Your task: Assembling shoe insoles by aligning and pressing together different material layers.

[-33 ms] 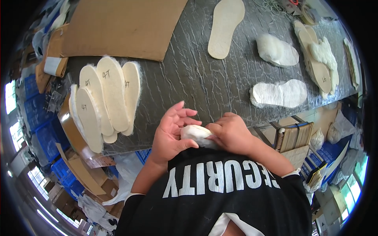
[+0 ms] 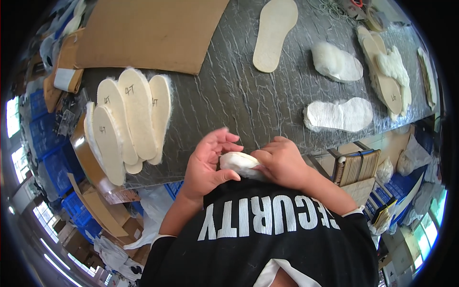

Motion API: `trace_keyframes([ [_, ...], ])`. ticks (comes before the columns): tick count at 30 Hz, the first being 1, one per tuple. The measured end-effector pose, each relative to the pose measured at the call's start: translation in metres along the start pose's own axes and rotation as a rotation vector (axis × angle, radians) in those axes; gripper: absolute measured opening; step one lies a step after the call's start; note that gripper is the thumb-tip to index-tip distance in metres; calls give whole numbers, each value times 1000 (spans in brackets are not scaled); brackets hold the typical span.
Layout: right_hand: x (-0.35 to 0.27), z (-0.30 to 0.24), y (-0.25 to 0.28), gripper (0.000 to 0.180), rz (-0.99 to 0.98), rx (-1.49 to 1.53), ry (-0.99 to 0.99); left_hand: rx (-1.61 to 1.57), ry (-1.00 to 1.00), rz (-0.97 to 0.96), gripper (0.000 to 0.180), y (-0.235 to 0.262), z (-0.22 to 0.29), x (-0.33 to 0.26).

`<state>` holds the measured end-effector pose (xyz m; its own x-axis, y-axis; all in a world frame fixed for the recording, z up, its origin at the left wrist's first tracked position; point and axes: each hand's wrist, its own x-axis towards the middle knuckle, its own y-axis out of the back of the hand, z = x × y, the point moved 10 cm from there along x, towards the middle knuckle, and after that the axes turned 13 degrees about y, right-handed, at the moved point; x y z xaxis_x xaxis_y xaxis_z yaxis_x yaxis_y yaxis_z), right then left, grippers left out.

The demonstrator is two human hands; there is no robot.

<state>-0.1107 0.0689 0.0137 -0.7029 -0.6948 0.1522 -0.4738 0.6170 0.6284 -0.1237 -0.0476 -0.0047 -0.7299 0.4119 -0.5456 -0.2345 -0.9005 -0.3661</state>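
A white fleece insole (image 2: pixel 234 162), folded or rolled into a thick bundle, is held just in front of my chest at the table's near edge. Around its left end curves my left hand (image 2: pixel 205 160), thumb along the near side and upper fingers lifted and spread above it. My right hand (image 2: pixel 284 162) is closed on the right end, knuckles up, its fingertips hidden against the fleece. Beyond my hands, to the right, lie a flat white insole (image 2: pixel 339 114) and a fluffy, folded-over one (image 2: pixel 334 61).
Several marked fleece-edged insoles (image 2: pixel 138 112) overlap at the table's left. A cardboard sheet (image 2: pixel 148 33) lies at the far left, a single cream insole (image 2: pixel 275 36) at the far middle. More insoles (image 2: pixel 380 71) are piled at right, near a tape roll (image 2: pixel 376 19). A chair (image 2: pixel 357 165) stands below the right edge.
The raised fingers of my left hand have dipped slightly and curled a little toward the fleece insole. My right hand keeps its grip in nearly the same place.
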Motion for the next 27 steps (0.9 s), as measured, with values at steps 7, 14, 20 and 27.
trace_keyframes([
  [7,-5,-14,29,34,157,-96,66,-3,-153,-47,37,-8,24,-10],
  [14,-12,-21,36,37,216,-159,110,444,-468,-30,24,-33,61,-25],
  [20,-18,-25,37,45,238,-163,127,666,-528,105,18,-48,68,-33],
  [27,-26,-22,28,41,189,-31,83,889,-753,157,18,-63,75,-42],
])
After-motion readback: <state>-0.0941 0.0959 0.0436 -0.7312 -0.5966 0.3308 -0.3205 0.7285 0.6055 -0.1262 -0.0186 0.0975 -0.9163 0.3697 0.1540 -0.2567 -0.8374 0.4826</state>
